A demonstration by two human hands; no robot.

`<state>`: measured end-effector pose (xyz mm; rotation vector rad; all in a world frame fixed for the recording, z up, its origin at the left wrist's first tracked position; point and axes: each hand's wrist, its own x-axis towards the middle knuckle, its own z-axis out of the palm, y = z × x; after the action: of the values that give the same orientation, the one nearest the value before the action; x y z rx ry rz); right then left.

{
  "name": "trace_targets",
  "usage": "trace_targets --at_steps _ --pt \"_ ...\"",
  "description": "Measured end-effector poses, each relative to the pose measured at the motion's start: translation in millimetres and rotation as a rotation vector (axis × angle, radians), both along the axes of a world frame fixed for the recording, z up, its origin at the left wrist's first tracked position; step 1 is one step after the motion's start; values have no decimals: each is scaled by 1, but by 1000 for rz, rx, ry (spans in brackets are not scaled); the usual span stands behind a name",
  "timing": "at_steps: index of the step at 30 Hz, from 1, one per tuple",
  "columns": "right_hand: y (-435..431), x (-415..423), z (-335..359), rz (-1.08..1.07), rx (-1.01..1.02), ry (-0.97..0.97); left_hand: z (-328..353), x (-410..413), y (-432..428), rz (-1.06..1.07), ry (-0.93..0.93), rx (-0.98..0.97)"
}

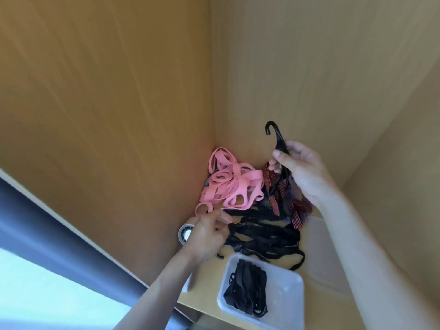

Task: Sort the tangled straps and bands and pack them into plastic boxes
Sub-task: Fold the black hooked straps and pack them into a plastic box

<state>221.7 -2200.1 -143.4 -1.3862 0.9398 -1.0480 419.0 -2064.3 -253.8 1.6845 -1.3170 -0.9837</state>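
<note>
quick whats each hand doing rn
Left hand: pinching a black strap in the tangled pile.
Right hand: gripping a black hook, held up above the pile.

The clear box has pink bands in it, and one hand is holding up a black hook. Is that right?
Not quite. In the head view, the clear box holds black straps, not pink ones. The pink bands lie in a pile in the corner. The right hand does hold up the black hook.
</note>
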Motion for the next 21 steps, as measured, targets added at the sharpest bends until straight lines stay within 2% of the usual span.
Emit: trace_targets --at_steps 6,10,13,18,21 --pt "14 -9 64 -19 -83 -147 17 -34 -35 -101 4 0" --pt "18 -8 101 13 -78 -292 42 -58 -59 -159 11 -142" --pt "22 -8 125 59 -78 -399 54 -68 -76 -134 -58 -223" --pt "28 -21 160 54 -150 -522 58 -56 -90 -118 -145 -224" --pt "30 -37 177 -17 -226 -575 60 -37 -92 -125 -108 -181"
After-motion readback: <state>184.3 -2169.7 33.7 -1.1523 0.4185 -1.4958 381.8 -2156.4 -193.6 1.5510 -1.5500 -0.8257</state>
